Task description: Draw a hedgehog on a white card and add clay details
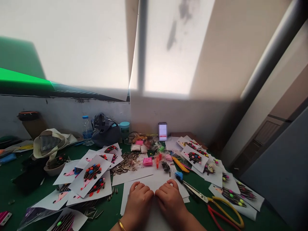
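Paper (pixel 154 183) lies toward the counter's (pixel 201 212) near edge, beneath left hand (pixel 140 200) and right hand (pixel 170 199), fingers (pixel 145 190) curled, whether grasping anything I cannot tell; scissors (pixel 207 199) lie rightward.

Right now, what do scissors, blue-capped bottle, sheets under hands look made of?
Scissors: silvery, shiny blades, likely steel; evenly coloured red and yellow handles, maybe plastic. Bottle: see-through, glossy, likely clear plastic. Sheets: matte white, thin-edged, so paper or light card.
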A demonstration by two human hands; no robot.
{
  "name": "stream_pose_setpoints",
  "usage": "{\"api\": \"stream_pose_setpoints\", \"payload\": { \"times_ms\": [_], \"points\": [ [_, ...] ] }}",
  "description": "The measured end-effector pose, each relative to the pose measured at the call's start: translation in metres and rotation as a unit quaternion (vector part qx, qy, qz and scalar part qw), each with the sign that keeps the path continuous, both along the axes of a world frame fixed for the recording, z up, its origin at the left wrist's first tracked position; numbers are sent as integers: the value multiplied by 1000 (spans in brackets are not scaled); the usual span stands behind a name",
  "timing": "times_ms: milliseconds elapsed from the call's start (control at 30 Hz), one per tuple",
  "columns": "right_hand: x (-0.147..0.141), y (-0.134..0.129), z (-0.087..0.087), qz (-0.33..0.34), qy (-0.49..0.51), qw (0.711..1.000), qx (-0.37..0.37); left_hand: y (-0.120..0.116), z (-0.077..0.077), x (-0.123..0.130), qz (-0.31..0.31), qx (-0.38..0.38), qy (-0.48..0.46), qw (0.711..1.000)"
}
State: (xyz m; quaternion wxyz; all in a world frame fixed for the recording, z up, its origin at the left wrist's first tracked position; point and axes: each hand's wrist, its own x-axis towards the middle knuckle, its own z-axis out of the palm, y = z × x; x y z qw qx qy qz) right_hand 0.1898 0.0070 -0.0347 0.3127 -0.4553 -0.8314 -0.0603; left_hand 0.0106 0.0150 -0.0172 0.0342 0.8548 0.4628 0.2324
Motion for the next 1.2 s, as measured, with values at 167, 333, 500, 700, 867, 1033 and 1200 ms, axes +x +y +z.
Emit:
{"api": "stream_pose_setpoints", "payload": {
  "times_ms": [167,333,500,700,867,1033,1200],
  "points": [
    [8,3,-1,-20,36,999,-31,8,8,-15,4,-13,-2,1000],
    [16,2,1,-34,93,994,-54,18,19,-38,41,4,-11,999],
    [26,0,9,-50,168,982,-64,27,23,-60,118,28,-88,989],
    [29,-3,19,-23,197,977,-73,20,11,-41,90,-142,-329,929],
    [29,-4,15,-8,175,979,-108,12,4,-23,55,-180,-335,923],
    [39,4,7,-51,193,968,-155,25,3,-40,95,-137,-356,919],
    [46,11,2,-49,245,951,-185,28,6,-55,114,-103,-363,919]
  ]
}}
